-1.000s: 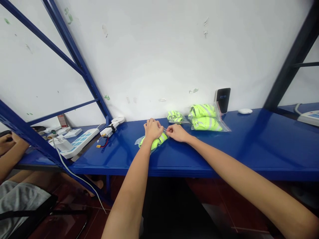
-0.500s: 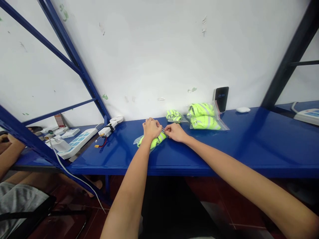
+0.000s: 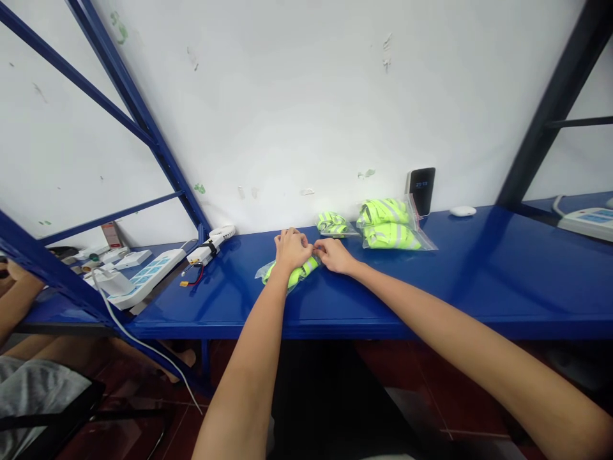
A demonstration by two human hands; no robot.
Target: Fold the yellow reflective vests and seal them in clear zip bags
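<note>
A clear plastic bag [image 3: 297, 276] holding folded neon-yellow fabric with grey reflective strips lies on the blue table. Over its far end, my left hand [image 3: 291, 248] has its fingers curled, closed on the bag's upper edge. My right hand [image 3: 334, 254] pinches that edge at the bag's far right corner, its fingertips close to the left thumb. Both hands cover much of the bag's opening. Behind them, near the wall, sits a smaller bag of the same yellow fabric [image 3: 332, 223]. To its right are larger clear bags of yellow fabric [image 3: 391, 223].
A phone [image 3: 422, 190] leans on the wall beside a white oval case [image 3: 462, 211]. Left on the blue table [image 3: 460, 281] lie a white handheld fan [image 3: 211, 246], a wired connector [image 3: 192, 280] and a power strip [image 3: 148, 278]. Another person's arm [image 3: 19, 297] shows beyond the blue frame.
My right hand has shifted slightly left along the bag's edge, closer to my left thumb. The whole view has moved a little; the bags stay in place.
</note>
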